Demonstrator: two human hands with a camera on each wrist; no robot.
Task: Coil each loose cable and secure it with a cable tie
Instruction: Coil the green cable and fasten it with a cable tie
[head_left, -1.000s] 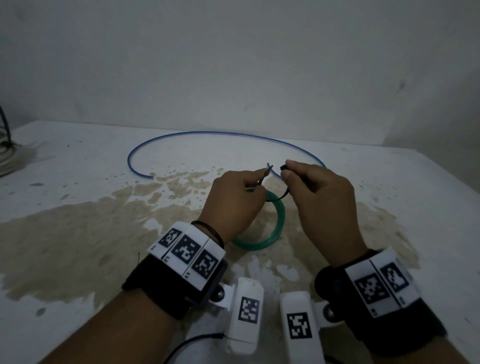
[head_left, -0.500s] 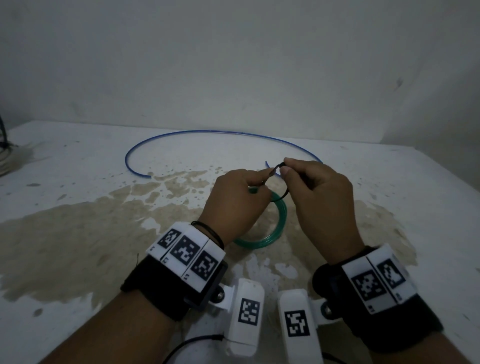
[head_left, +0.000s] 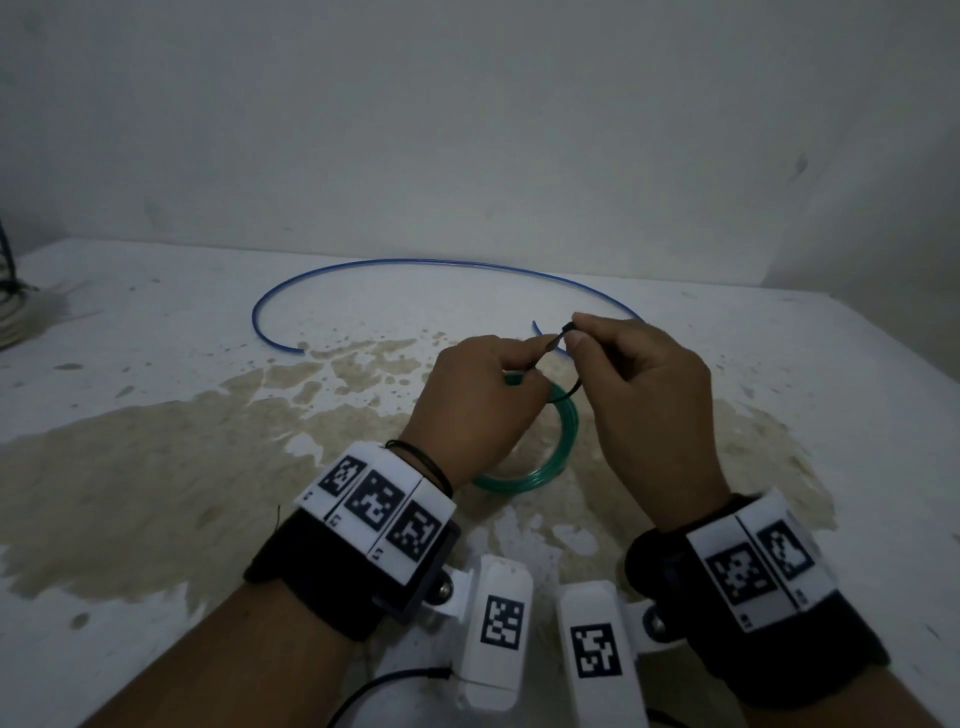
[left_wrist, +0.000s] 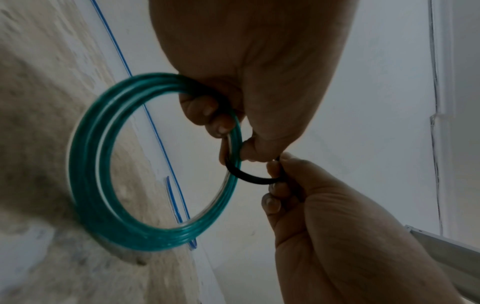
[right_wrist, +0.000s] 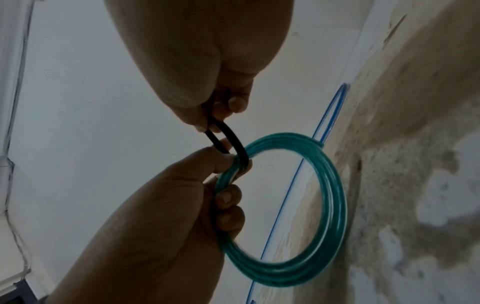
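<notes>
A pale, plain wall (head_left: 467, 130) rises behind a white table (head_left: 156, 322) in dim light. A large tan stain (head_left: 156, 467) spreads over the near half of the tabletop, with small splashes at its far edge.

Both of the person's hands meet above the middle of the table. Each wrist wears a black band (head_left: 311, 577) carrying white blocks printed with black-and-white square markers.

The left hand (head_left: 478, 400) grips a green cable coil (left_wrist: 103, 164), several turns of translucent tubing wound into one ring. Its fingers (left_wrist: 207, 111) curl around the top of the ring. In the wrist views the ring hangs on edge, its lower part close to the stained surface; whether it touches the table cannot be told.

A thin black cable tie (left_wrist: 249, 176) loops around the green turns right beside the left fingers. The left thumb and forefinger pinch one part of the tie close to the coil. The right hand (head_left: 649, 395) pinches the other end between thumb and fingertips (right_wrist: 233, 105), with its remaining fingers curled in. In the head view the two ends meet between the hands, at the right fingertips. The loop is loose, standing clear of the tubing as a small open oval.

Farther back a loose blue cable (head_left: 441, 265) lies flat on the table in a wide arc, one end at the left near the stain's edge, the other reaching behind the hands. At the far left edge some pale coiled cords (head_left: 13, 317) lie partly out of view.
</notes>
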